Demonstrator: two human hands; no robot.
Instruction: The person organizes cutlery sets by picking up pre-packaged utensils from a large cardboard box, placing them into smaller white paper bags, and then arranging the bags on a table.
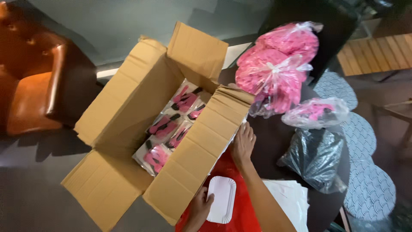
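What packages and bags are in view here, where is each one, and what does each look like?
Cardboard box: left of centre, brown, flaps open.
Clear packets: inside the box, holding pink and black items.
Two knotted clear bags: top right, bulging with pink items.
Small clear bag: below them, pink items.
Black-filled bag: right, crumpled.
Left hand: touches a white paper tray.
Right hand: beside the box flap.

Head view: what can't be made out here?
- Cardboard box: lower layers hidden by the top pink packets.
- Left hand: wrist cut off by the bottom edge; touches the white tray.
- Right hand: fingertips hidden behind the box flap.
- Black bag: contents unreadable.
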